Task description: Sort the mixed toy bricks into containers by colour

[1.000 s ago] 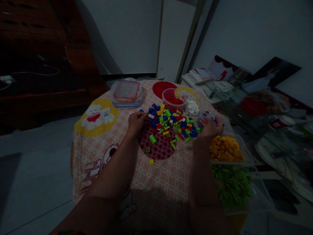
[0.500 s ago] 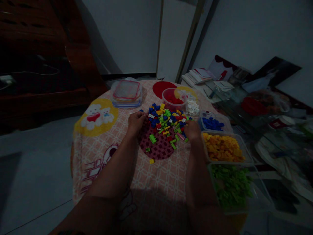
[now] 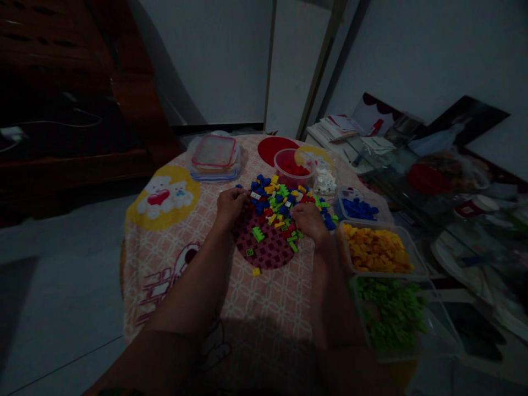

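Note:
A heap of mixed toy building bricks (image 3: 270, 190) in blue, yellow, green, red and white lies on the patterned tablecloth (image 3: 264, 308). At the heap's left edge is my left hand (image 3: 231, 206), its fingers drawn together; whatever they hold is hidden. My right hand (image 3: 309, 220) reaches over the heap's right side with fingers pinched, close to a white brick (image 3: 290, 203); I cannot make out what is between them. Nearer me lie a green brick (image 3: 258, 234), a small green square piece (image 3: 249, 252) and a yellow brick (image 3: 256, 271).
Clear tubs along the right hold blue bricks (image 3: 359, 209), yellow bricks (image 3: 377, 250) and green bricks (image 3: 390, 313). Behind the heap stand a round tub (image 3: 284, 177) of red bricks and a pile of white bricks (image 3: 325, 182). Stacked lidded containers (image 3: 214, 175) sit at the back left.
My right hand has moved left, from the heap's right edge to over its right part. My left hand has stayed in place.

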Available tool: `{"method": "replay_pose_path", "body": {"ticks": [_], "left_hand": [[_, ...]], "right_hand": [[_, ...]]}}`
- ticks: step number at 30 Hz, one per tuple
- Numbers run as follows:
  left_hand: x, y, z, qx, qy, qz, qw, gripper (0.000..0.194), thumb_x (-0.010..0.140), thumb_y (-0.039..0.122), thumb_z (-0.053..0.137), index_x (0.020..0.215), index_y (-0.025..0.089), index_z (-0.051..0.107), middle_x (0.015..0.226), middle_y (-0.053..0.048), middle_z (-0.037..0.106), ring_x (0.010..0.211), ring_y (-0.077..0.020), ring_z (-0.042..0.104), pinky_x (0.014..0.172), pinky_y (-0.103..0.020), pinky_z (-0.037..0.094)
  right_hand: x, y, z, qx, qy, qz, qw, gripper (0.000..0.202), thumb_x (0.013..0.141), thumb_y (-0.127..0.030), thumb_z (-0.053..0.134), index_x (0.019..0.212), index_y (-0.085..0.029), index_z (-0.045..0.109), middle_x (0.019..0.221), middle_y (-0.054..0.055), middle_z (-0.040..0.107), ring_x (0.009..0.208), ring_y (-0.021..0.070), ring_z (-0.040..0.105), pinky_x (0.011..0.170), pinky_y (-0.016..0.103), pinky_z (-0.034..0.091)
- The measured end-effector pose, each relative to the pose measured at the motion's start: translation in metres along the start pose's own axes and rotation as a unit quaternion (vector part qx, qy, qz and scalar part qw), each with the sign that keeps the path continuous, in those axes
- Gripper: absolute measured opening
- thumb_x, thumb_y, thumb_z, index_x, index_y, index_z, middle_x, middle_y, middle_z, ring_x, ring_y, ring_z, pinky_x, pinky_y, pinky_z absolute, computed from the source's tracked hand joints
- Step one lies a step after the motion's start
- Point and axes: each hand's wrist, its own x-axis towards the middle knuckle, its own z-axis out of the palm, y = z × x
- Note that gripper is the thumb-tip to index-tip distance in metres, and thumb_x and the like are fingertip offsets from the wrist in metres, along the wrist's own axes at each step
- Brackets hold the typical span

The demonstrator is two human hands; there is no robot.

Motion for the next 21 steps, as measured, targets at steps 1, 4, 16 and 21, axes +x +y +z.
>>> {"method": "replay_pose_path", "body": {"ticks": [1,4,16,21], "left_hand": [[0.000,0.000,0.000,0.001,-0.001,0.001,1.000,0.020,0.075,0.025,0.064,0.086,0.016,0.078,0.067,0.000,0.069,0.054,-0.0124,0.059,0.053,-0.022,0.045],[0.000,-0.001,0.000,0.004,-0.001,0.003,1.000,0.020,0.075,0.026,0.064,0.086,0.016,0.078,0.067,-0.001,0.070,0.055,-0.0127,0.060,0.054,-0.022,0.046],[0.002,-0.003,0.000,0.004,-0.004,0.010,1.000,0.018,0.075,0.027,0.064,0.084,0.017,0.076,0.065,0.000,0.068,0.051,-0.0120,0.057,0.052,-0.022,0.044],[0.000,-0.001,0.000,0.002,-0.002,0.002,1.000,0.018,0.074,0.027,0.064,0.083,0.017,0.076,0.065,0.000,0.069,0.052,-0.0123,0.058,0.051,-0.022,0.044]], "right_hand": [[-0.001,0.000,-0.001,0.055,0.006,0.027,0.998,0.019,0.081,-0.021,0.059,0.065,-0.019,0.068,0.050,-0.003,0.060,0.048,0.0130,0.058,0.050,0.021,0.042],[-0.001,-0.002,-0.007,0.194,0.060,0.087,0.975,0.010,0.077,-0.024,0.062,0.069,-0.020,0.065,0.045,-0.007,0.056,0.036,0.0111,0.050,0.039,0.019,0.037],[0.016,0.037,-0.041,0.404,0.462,0.106,0.782,0.015,0.083,-0.024,0.064,0.097,-0.020,0.060,0.071,-0.004,0.067,0.063,0.0144,0.072,0.059,0.026,0.063],[0.021,0.058,-0.047,0.358,0.499,0.081,0.785,0.033,0.084,-0.028,0.064,0.115,-0.018,0.064,0.110,0.009,0.073,0.100,0.0217,0.077,0.078,0.036,0.068]]}}
